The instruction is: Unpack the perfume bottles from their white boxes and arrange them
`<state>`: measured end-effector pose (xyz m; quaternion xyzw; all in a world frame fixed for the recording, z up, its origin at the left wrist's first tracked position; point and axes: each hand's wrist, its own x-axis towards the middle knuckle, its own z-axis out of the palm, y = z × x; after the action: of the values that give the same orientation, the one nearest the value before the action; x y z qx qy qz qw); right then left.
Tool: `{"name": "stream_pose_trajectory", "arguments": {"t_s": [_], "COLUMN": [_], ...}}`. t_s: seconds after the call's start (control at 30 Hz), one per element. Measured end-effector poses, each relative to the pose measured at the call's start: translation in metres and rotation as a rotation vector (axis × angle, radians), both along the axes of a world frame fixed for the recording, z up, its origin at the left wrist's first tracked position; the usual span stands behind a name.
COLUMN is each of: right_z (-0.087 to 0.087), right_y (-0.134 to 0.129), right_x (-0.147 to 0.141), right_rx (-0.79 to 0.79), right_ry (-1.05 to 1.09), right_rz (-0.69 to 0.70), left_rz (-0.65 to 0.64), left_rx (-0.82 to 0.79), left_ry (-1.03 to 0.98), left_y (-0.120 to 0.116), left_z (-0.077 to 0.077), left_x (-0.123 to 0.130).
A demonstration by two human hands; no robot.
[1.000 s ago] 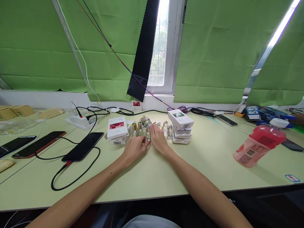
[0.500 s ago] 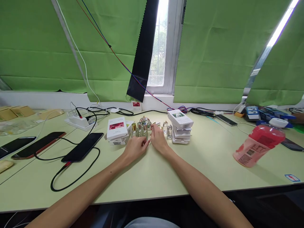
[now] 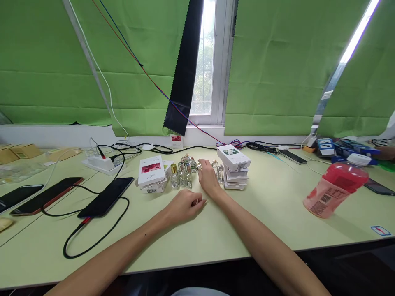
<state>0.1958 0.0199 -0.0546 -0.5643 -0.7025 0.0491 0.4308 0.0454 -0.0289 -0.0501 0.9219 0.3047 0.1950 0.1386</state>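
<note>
My right hand (image 3: 208, 179) has its fingers closed on a small glass bottle (image 3: 199, 165), whose shiny cap shows at the fingertips; the rest of it is hidden. My left hand (image 3: 186, 206) rests on the table nearer to me, fingers curled in, with nothing visible in them. Beyond it several small glass bottles (image 3: 181, 177) stand upright in a group, with gold and silver caps. Behind them sits a round glass jar (image 3: 189, 161). To the right of my right hand stand more clear bottles (image 3: 220, 173).
White boxes (image 3: 152, 172) are stacked on the left, another stack of boxes (image 3: 234, 158) on the right. Phones with a charging cable lie left, by a power strip (image 3: 103, 162). A pink drink bottle (image 3: 338, 185) stands tilted in view at right. Cables run along the back.
My left hand has drawn back from the bottle group toward me and slightly right. My right hand has shifted a little, and a cap now shows at its fingertips.
</note>
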Motion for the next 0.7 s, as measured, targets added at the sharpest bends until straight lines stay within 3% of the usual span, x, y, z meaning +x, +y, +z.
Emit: {"name": "stream_pose_trajectory", "arguments": {"t_s": [0.13, 0.43, 0.7], "right_z": [0.014, 0.046, 0.058], "right_y": [0.013, 0.040, 0.037], "right_x": [-0.006, -0.017, -0.016], "right_rx": [-0.088, -0.276, -0.342], "right_ry": [-0.076, -0.463, -0.510], "right_rz": [0.009, 0.002, -0.012], "left_rz": [-0.017, -0.023, -0.017], "left_rx": [-0.003, -0.018, -0.028], "left_ry": [-0.001, 0.013, 0.021], "left_y": [-0.002, -0.001, -0.003], "left_z": [-0.001, -0.005, -0.002], "left_x": [0.000, -0.001, -0.002]}}
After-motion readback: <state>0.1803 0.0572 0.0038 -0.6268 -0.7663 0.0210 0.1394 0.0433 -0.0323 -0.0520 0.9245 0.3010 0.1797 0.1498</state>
